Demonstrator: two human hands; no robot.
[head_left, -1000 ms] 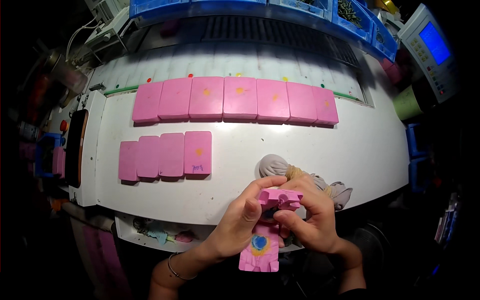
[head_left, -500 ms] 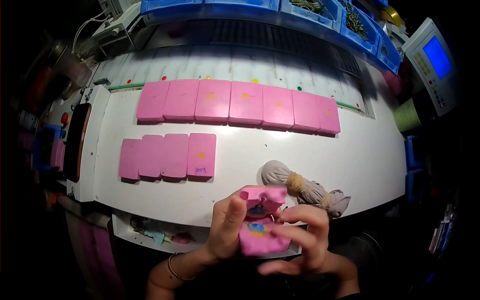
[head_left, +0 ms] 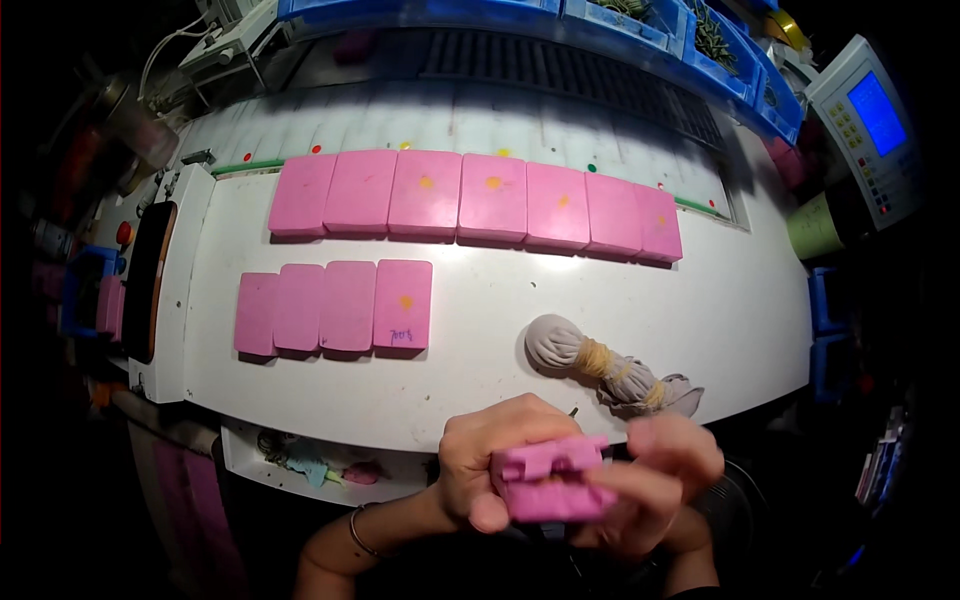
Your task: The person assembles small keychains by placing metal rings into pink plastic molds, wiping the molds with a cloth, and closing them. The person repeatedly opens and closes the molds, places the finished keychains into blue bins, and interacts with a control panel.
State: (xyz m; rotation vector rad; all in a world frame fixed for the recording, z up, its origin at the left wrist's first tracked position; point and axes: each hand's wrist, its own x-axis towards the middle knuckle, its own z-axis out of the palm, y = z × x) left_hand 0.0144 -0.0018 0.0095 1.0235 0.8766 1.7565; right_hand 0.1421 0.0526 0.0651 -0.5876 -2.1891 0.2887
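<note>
My left hand (head_left: 488, 450) is closed around a pink rubber mould (head_left: 555, 503) held low, just in front of the table's near edge. Two halves make up the mould, with a notched seam and a narrow gap between them. At its right end are the fingers of my right hand (head_left: 655, 485), smeared by motion; whether they grip it I cannot tell. Beyond my hands a grey cloth bundle (head_left: 553, 342), tied with tan bands, lies on the white table (head_left: 480, 310).
Pink blocks stand in a long back row (head_left: 425, 195) and a shorter left row (head_left: 349, 305). Blue bins (head_left: 640, 35) line the far side. A control panel with a blue screen (head_left: 878, 113) is at the right. An open drawer (head_left: 250, 440) with small items sits below the table.
The mould's halves, gaping with blue and yellow patches showing inside, are now nearly together. The mould has turned and moved slightly right. My right hand has shifted right.
</note>
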